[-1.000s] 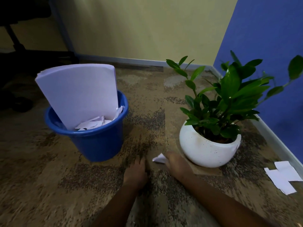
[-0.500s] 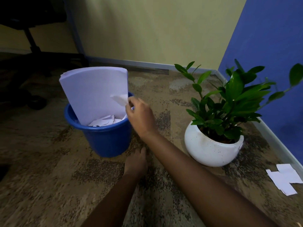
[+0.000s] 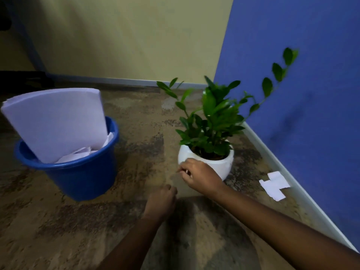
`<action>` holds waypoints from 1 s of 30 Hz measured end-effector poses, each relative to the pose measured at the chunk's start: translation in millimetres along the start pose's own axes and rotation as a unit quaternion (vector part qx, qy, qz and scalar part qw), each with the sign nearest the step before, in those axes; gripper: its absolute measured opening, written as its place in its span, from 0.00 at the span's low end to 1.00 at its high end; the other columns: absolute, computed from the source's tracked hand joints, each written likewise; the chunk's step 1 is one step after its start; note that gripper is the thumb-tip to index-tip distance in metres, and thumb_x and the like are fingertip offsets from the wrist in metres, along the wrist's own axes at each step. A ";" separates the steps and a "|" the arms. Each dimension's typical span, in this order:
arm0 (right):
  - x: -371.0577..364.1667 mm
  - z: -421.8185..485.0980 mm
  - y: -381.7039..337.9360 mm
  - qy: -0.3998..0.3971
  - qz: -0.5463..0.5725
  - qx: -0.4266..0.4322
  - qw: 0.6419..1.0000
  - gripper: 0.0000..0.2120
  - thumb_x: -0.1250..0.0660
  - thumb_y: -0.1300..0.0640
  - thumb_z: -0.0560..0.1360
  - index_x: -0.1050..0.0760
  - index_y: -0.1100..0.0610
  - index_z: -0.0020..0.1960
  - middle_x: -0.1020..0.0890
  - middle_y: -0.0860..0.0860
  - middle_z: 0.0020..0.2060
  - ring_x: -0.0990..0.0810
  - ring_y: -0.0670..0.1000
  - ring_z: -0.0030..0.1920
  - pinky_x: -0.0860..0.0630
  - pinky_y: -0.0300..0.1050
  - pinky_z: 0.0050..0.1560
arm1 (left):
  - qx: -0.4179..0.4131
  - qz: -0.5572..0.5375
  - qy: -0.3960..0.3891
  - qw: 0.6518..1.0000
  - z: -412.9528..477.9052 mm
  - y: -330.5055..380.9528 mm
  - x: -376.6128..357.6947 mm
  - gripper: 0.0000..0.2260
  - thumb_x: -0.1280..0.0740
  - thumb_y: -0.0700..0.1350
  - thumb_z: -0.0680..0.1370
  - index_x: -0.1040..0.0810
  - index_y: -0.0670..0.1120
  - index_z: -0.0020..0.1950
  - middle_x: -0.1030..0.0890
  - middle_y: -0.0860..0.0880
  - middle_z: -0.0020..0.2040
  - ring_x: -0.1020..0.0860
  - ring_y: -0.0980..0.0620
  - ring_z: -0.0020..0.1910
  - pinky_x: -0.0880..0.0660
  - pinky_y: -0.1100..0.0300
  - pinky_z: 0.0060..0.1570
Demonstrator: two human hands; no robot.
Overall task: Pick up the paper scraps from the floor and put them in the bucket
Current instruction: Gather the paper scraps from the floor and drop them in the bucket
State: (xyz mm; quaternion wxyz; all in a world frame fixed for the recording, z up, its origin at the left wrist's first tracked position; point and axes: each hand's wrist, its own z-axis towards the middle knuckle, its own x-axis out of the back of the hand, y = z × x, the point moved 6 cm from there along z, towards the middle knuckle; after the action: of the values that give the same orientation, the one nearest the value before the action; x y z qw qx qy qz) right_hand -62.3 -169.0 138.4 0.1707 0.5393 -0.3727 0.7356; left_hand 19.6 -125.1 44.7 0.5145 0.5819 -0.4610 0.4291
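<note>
A blue bucket (image 3: 81, 178) stands on the carpet at the left, with a tall stack of white sheets (image 3: 54, 121) leaning in it and several paper scraps (image 3: 78, 153) at the bottom. Two white paper scraps (image 3: 274, 185) lie on the floor at the right, by the blue wall's skirting. My right hand (image 3: 200, 177) hovers in front of the white plant pot, fingers curled, with nothing in it. My left hand (image 3: 161, 203) rests on the carpet with its fingers curled under, also holding nothing.
A green plant in a round white pot (image 3: 224, 166) stands between the bucket and the scraps, its leaves reaching toward the blue wall (image 3: 302, 94). A yellow wall (image 3: 126, 39) closes the back. Dark chair parts (image 3: 19, 80) sit far left.
My right hand has let a scrap go at the bucket and swung back to the right, down in front of the plant pot. The view has turned right.
</note>
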 end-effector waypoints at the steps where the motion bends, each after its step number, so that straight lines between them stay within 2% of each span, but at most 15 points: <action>1: 2.2 -13.8 18.7 -0.006 -0.009 -0.021 1.000 0.12 0.39 0.58 0.76 0.21 0.58 0.55 0.20 0.57 0.53 0.21 0.56 0.53 0.26 0.49 0.53 | -0.015 0.004 -0.008 1.000 2.7 14.4 -3.2 0.15 0.47 0.48 0.81 0.28 0.47 0.64 0.25 0.46 0.63 0.25 0.45 0.61 0.27 0.52 0.56; 7: 11.0 -95.3 130.0 -0.037 -0.026 -0.193 0.980 0.11 0.40 0.59 0.76 0.21 0.56 0.53 0.19 0.55 0.53 0.21 0.54 0.54 0.26 0.44 0.54 | -0.087 -0.011 -0.036 0.995 22.9 93.8 -9.6 0.15 0.46 0.48 0.81 0.23 0.42 0.57 0.22 0.43 0.59 0.24 0.44 0.60 0.29 0.52 0.59; 10: 13.6 -127.7 177.0 -0.068 -0.048 -0.270 0.959 0.10 0.42 0.60 0.76 0.22 0.56 0.49 0.19 0.56 0.52 0.21 0.55 0.53 0.27 0.42 0.48 | -0.098 -0.028 -0.044 0.994 30.6 123.5 -15.0 0.16 0.47 0.48 0.81 0.23 0.41 0.58 0.21 0.41 0.60 0.24 0.43 0.61 0.28 0.51 0.59; 12: 14.1 -147.2 205.3 -0.066 -0.038 -0.322 0.944 0.10 0.42 0.62 0.76 0.23 0.55 0.48 0.19 0.57 0.53 0.22 0.54 0.51 0.33 0.38 0.42 | -0.104 -0.040 -0.055 0.992 34.4 139.8 -21.7 0.17 0.47 0.48 0.81 0.24 0.42 0.60 0.22 0.41 0.61 0.24 0.43 0.62 0.28 0.52 0.59; 14: 11.9 -166.1 232.4 -0.049 -0.016 -0.380 0.923 0.12 0.43 0.63 0.78 0.22 0.58 0.54 0.20 0.57 0.55 0.22 0.53 0.50 0.32 0.37 0.39 | -0.107 -0.056 -0.071 0.990 39.2 153.1 -30.3 0.16 0.47 0.46 0.81 0.25 0.42 0.60 0.23 0.40 0.61 0.25 0.42 0.63 0.28 0.52 0.59; 16: 8.6 -185.6 254.3 -0.029 0.011 -0.430 0.902 0.14 0.43 0.63 0.79 0.23 0.60 0.60 0.21 0.55 0.59 0.21 0.52 0.52 0.25 0.36 0.47 | -0.105 -0.077 -0.087 0.988 45.9 164.0 -40.4 0.14 0.46 0.46 0.81 0.26 0.42 0.60 0.23 0.40 0.62 0.25 0.42 0.63 0.28 0.52 0.59; 18: 2.1 -204.0 269.7 -0.024 0.025 -0.459 0.888 0.15 0.43 0.63 0.79 0.24 0.59 0.62 0.22 0.54 0.62 0.22 0.54 0.57 0.25 0.40 0.57 | -0.100 -0.092 -0.097 0.986 52.9 173.2 -51.4 0.15 0.46 0.46 0.81 0.27 0.42 0.62 0.24 0.41 0.64 0.26 0.43 0.64 0.30 0.52 0.61; 19: -1.0 -211.2 273.7 -0.021 0.029 -0.464 0.885 0.15 0.42 0.63 0.79 0.24 0.59 0.62 0.22 0.54 0.62 0.22 0.53 0.58 0.26 0.39 0.57 | -0.099 -0.096 -0.101 0.985 55.7 177.8 -57.1 0.15 0.46 0.46 0.81 0.27 0.43 0.63 0.25 0.41 0.65 0.27 0.43 0.65 0.30 0.53 0.63; 21: -5.7 -219.8 277.0 -0.011 0.042 -0.450 0.892 0.12 0.40 0.63 0.78 0.21 0.58 0.57 0.21 0.52 0.57 0.23 0.50 0.54 0.31 0.35 0.49 | -0.103 -0.094 -0.112 0.984 59.6 188.3 -68.4 0.16 0.47 0.45 0.82 0.30 0.42 0.66 0.27 0.41 0.67 0.28 0.43 0.67 0.32 0.53 0.65; 22: -7.2 -222.0 277.4 -0.007 0.046 -0.440 0.897 0.10 0.38 0.63 0.77 0.20 0.54 0.51 0.22 0.51 0.53 0.25 0.48 0.51 0.33 0.34 0.44 | -0.106 -0.094 -0.116 0.983 61.0 193.5 -73.9 0.16 0.47 0.45 0.82 0.31 0.42 0.67 0.28 0.41 0.67 0.29 0.44 0.67 0.33 0.53 0.66; 24: -7.6 -223.4 279.2 -0.010 0.041 -0.425 0.904 0.09 0.35 0.61 0.75 0.24 0.49 0.40 0.24 0.50 0.47 0.28 0.47 0.46 0.36 0.35 0.38 | -0.105 -0.106 -0.116 0.982 63.5 202.0 -82.5 0.17 0.46 0.45 0.81 0.32 0.42 0.69 0.28 0.42 0.68 0.29 0.45 0.68 0.34 0.56 0.67; 28: -11.4 -225.2 283.0 -0.029 0.023 -0.389 0.921 0.09 0.34 0.62 0.74 0.24 0.49 0.38 0.26 0.47 0.44 0.28 0.45 0.45 0.38 0.35 0.43 | -0.093 -0.143 -0.095 0.981 70.5 212.0 -90.1 0.17 0.44 0.45 0.80 0.28 0.43 0.67 0.27 0.44 0.68 0.28 0.47 0.67 0.34 0.59 0.67; 30: -13.2 -226.9 284.2 -0.013 0.018 -0.385 0.922 0.09 0.37 0.63 0.75 0.22 0.51 0.43 0.27 0.45 0.45 0.28 0.44 0.45 0.37 0.33 0.39 | -0.085 -0.158 -0.089 0.980 74.2 214.6 -91.3 0.16 0.44 0.44 0.81 0.27 0.42 0.66 0.26 0.43 0.66 0.27 0.47 0.65 0.32 0.58 0.65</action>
State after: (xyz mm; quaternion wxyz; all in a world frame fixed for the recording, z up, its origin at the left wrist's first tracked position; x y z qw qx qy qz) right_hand -394.4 -189.5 -9.1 0.3473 0.4348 -0.6392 0.5309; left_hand -207.2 -200.0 -8.2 0.5799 0.6379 -0.4419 0.2479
